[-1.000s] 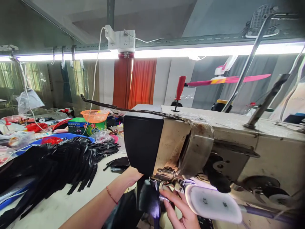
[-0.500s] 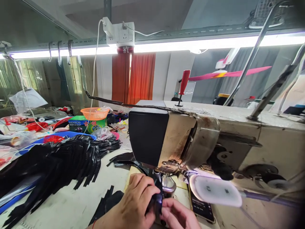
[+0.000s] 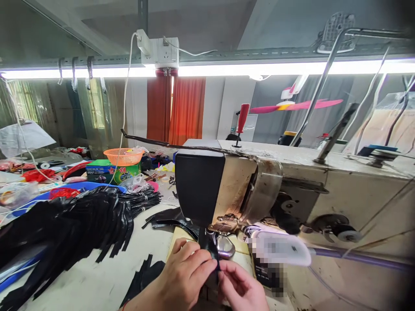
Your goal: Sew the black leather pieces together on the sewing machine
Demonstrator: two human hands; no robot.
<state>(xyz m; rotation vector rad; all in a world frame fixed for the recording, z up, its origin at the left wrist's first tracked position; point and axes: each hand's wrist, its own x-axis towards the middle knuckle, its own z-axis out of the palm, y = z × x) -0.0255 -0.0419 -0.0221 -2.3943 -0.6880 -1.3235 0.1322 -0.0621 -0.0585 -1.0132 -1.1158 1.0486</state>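
A narrow black piece of shiny, leather-like material [image 3: 210, 246] runs under the head of a sewing machine [image 3: 238, 185]. My left hand [image 3: 186, 274] grips it from the left, thumb and fingers pressed together on it. On the right, my right hand [image 3: 240, 285] pinches the edge of the same piece between thumb and fingertips. Both hands meet just in front of the needle area, which is mostly hidden behind the machine's black cover and my fingers. Another black piece [image 3: 152, 272] lies on the table beside my left wrist.
A large pile of black strips [image 3: 87, 220] covers the table's left side, by a blue tray [image 3: 19, 209]. Behind stand a green box [image 3: 97, 170] and an orange basket [image 3: 125, 156]. A lit lamp [image 3: 282, 248] juts out right of my hands, above a partly blurred phone [image 3: 267, 272].
My right hand has moved up slightly and now pinches the black piece nearer my left fingertips. The whole view has shifted a little to the right.
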